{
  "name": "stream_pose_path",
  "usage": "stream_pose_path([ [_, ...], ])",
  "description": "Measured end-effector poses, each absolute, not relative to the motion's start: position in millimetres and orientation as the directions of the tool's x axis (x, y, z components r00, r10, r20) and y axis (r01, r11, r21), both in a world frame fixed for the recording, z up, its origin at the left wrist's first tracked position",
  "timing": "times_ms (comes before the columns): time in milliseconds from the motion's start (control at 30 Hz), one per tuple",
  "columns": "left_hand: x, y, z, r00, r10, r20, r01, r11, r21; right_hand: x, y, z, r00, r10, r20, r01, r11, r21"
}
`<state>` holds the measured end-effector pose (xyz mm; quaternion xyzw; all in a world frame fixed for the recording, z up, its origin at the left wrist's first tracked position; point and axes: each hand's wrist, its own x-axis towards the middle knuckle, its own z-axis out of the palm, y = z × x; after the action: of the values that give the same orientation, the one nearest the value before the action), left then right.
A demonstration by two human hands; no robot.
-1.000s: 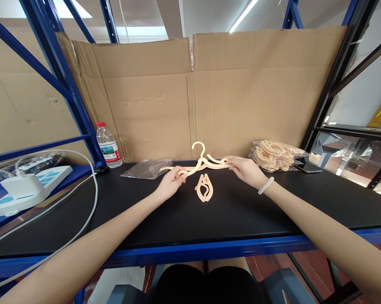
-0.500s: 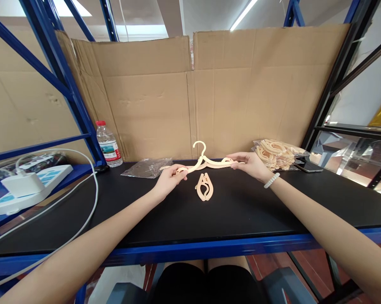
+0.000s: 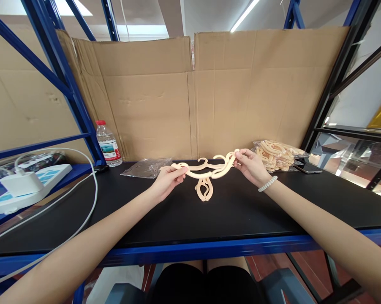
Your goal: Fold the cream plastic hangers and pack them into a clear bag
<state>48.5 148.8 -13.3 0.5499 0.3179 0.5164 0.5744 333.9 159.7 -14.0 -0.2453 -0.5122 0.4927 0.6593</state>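
Left hand (image 3: 167, 183), hanger's nine o'clock: fingers pinched one end | hanger (image 3: 220, 172), centre, spread between hands | folded hanger (image 3: 210, 190), six o'clock | right hand (image 3: 250, 168), three o'clock: fingers pinched opposite end | step, judged: working hanger's arms, folding/unfolding unclear; next move seemingly called for balanced grip

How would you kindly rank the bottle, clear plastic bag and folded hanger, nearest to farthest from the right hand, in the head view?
From the right hand:
1. Folded hanger, mid-table
2. Clear plastic bag, left of centre
3. Bottle, farther left
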Motion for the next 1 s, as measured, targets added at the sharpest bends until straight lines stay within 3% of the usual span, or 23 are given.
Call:
stream_pose_path([
  [200, 56, 143, -18, 0.384, 0.902, 0.198, -0.178, -0.138, 0.974, 311, 143, -21, -0.358, 0.856, 0.373, -0.246, 0.299, -0.922],
  [333, 58, 139, -19, 0.384, 0.895, 0.228, -0.128, -0.193, 0.973, 302, 136, -23, -0.527, 0.778, 0.342, -0.137, 0.32, -0.938],
  [667, 59, 137, -19, 0.34, 0.902, 0.264, -0.153, -0.224, 0.962, 302, 130, -20, -0.666, 0.675, 0.318, -0.031, 0.4, -0.916],
  [1000, 59, 135, -18, 0.397, 0.875, 0.278, -0.153, -0.235, 0.96, 300, 133, -25, -0.632, 0.677, 0.376, 0.026, 0.504, -0.863],
])
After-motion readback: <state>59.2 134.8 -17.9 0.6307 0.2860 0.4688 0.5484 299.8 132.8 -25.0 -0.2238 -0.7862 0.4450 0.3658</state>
